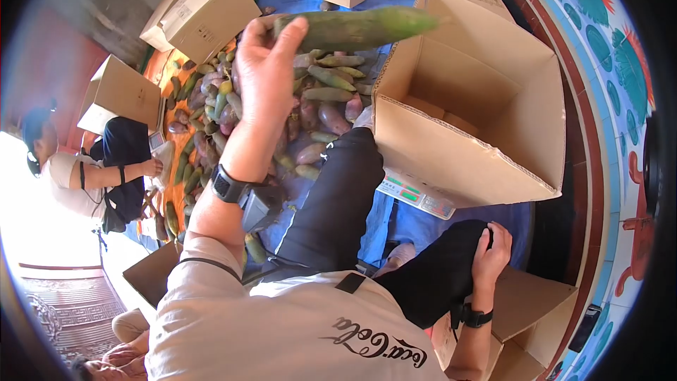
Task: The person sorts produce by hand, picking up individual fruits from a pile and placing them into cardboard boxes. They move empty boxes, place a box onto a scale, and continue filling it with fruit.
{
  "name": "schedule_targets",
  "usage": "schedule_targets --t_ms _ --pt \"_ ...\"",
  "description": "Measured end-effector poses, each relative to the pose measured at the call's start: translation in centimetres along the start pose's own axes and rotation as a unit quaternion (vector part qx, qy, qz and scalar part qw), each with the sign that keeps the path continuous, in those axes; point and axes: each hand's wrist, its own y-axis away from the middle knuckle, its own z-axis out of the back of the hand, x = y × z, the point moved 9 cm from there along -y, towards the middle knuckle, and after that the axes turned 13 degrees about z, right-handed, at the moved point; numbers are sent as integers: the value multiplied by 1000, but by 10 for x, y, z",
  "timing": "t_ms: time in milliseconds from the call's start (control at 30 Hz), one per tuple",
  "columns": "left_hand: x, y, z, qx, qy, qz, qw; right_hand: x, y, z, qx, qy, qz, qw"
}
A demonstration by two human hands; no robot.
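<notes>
At the far left a co-worker (106, 169) sits on the floor, one hand out toward the pile (211, 106), with a closed box (120, 95) just behind that person's shoulder. The pile of green and purple fruit lies on a blue tarp (398, 229) and runs from the co-worker toward the middle. Above it the left hand (264, 74), a watch on its wrist, is raised. Its grip is clenched on the near end of a long green fruit (360, 28), which is held level in the air, its far end over the near corner of the open box (451, 148). That box stands on a scale (416, 197), flaps up. Further right, the right hand (493, 250) rests on the bent knee (451, 254), its grip loose and holding nothing.
</notes>
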Motion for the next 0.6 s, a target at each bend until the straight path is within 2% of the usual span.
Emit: schedule_targets --t_ms 33,67,200,233,267,367,433,467,533,600 --pt "2 2 -10 8 -44 -7 999 0 0 0 -1 1 -2 1000" --pt "6 11 -24 29 -40 34 998 0 0 1 -6 -2 1 1000" --pt "34 23 -67 102 -140 -33 984 2 -2 2 -14 1 5 1000" --pt "30 30 -77 113 -237 -84 961 1 -1 3 -13 1 5 1000" --pt "29 36 -89 162 -286 -139 934 1 -1 2 -7 0 4 1000" --pt "32 41 -88 167 -287 -116 936 -1 0 1 2 -1 0 1000" --pt "16 40 -71 113 -279 -165 939 -1 0 1 6 -3 -5 1000" --pt "23 35 -59 92 -289 -163 939 -1 0 2 1 1 -3 1000" --pt "61 18 -12 58 -288 -66 954 -1 -2 0 -2 2 -2 1000" --pt "89 12 26 31 -314 -17 949 0 -2 1 0 4 0 1000"
